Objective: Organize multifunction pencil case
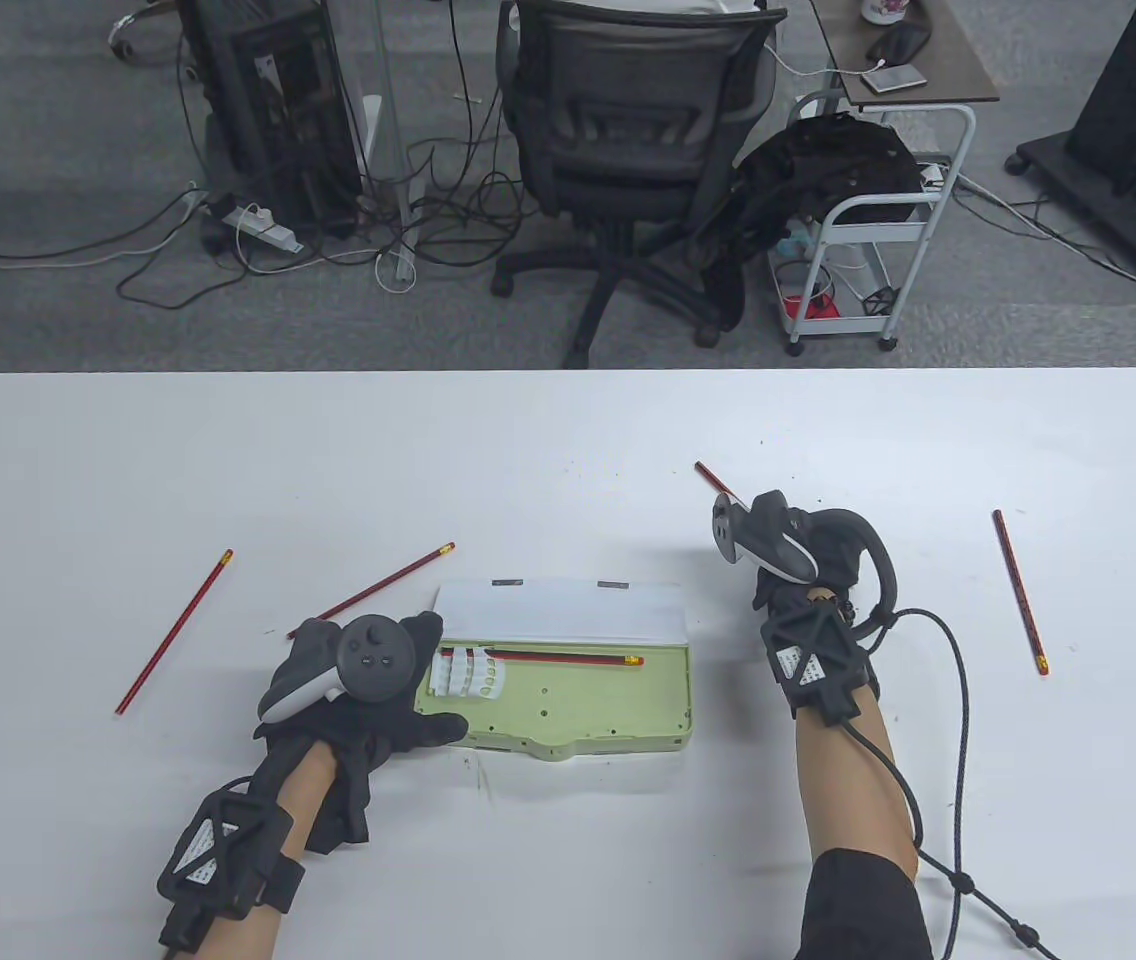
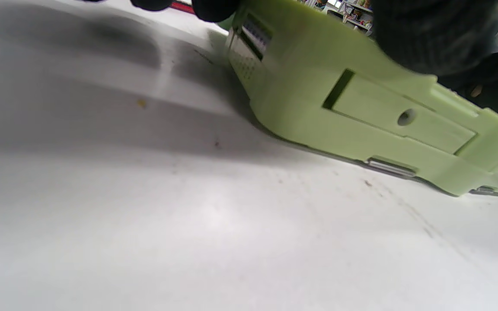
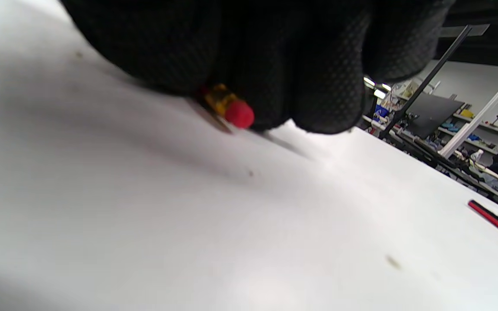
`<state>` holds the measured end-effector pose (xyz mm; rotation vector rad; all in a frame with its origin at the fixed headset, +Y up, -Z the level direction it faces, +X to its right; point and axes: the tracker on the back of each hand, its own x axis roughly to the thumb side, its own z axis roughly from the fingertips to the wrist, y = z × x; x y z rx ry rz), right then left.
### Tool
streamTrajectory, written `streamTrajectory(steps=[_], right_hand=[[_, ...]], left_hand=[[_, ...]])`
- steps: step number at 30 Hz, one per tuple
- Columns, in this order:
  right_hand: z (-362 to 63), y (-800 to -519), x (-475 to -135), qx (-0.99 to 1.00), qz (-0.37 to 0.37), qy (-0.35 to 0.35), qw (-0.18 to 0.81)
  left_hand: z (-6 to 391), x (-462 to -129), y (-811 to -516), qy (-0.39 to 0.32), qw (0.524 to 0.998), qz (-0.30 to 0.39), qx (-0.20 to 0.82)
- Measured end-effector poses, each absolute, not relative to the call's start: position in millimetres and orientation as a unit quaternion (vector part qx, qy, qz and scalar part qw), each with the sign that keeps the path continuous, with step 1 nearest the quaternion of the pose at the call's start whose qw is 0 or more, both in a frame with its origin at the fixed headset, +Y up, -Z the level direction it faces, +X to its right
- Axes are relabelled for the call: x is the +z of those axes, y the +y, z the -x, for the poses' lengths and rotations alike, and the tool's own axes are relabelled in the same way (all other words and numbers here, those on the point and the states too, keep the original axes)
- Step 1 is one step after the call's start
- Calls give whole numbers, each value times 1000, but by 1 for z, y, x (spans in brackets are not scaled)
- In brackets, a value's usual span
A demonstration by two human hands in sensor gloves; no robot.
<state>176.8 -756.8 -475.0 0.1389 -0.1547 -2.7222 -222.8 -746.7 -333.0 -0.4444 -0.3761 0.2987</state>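
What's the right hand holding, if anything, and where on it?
The right hand grips a red pencil near its eraser end; the tip pokes out beyond the fingers.

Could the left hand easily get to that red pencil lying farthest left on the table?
Probably yes. The far-left pencil lies in the open on the table, with nothing between it and the left hand. That hand, though, is steadying the green pencil case, so it would have to let go first.
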Motion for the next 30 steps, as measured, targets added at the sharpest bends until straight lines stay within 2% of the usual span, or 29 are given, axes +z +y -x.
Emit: streamTrajectory(steps=[4, 9, 20, 25, 30], right_hand=[[-181, -757, -475, -977, -59, -84, 187], [-185, -733, -459, -989, -71, -64, 117], [-167, -672, -376, -1000, -16, 25, 2], [-148, -664, -342, -998, 17, 55, -21], [-128, -673, -320, -996, 51, 71, -17]], left_hand=[[223, -333, -747, -185, 947, 218, 148], [222, -333, -746, -184, 948, 217, 141], [222, -333, -747, -186, 948, 216, 141], [221, -332, -747, -188, 948, 214, 140], [221, -332, -747, -189, 948, 214, 142]])
